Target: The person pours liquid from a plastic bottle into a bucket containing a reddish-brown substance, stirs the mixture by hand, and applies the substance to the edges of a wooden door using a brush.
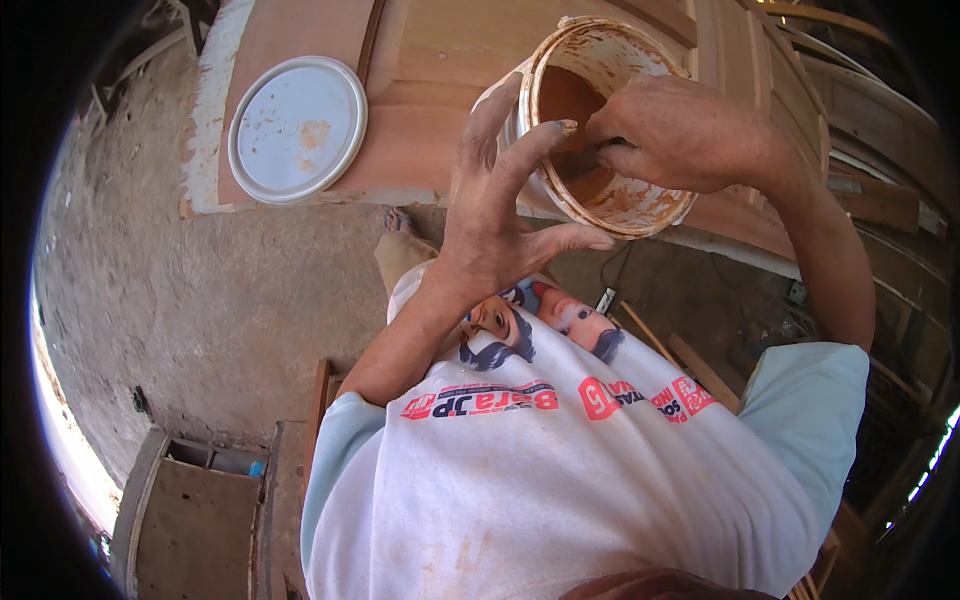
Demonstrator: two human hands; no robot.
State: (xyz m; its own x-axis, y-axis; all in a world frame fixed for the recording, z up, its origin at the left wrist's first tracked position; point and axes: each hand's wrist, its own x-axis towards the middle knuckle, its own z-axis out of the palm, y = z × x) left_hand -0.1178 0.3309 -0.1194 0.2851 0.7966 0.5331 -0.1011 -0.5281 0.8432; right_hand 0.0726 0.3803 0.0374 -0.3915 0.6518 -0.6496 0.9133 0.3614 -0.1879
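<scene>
Rough grey-brown floor (270, 270) is filling most of the left side. The desk (430, 150) is running across the top, all reddish-brown wood with raised panels toward the right. Below that, the person is wearing a white shirt (560, 490) with pale blue sleeves and colourful printing on it.

Next size down is the white bucket (625, 50), and that's where the action is happening. It's sitting at the near side of the desk, right of centre, with its mouth facing up at the camera and rusty smears coating its inside wall and rim. The base is hiding from view, btw. Over to the left, well apart from the bucket, a round whitish lid (290, 130) is lying flat on the desk.

The right grip (680, 130) is reaching down into the bucket with its fingers curling; can't tell if they're pinching anything. The left grip (490, 215) is spreading around the bucket's left side, thumb and fingers standing apart, one dirty fingertip coming over the rim.

Orange-brown stuff (565, 95) is lying inside the bucket, and a small tan smear (315, 133) is marking the lid.
</scene>
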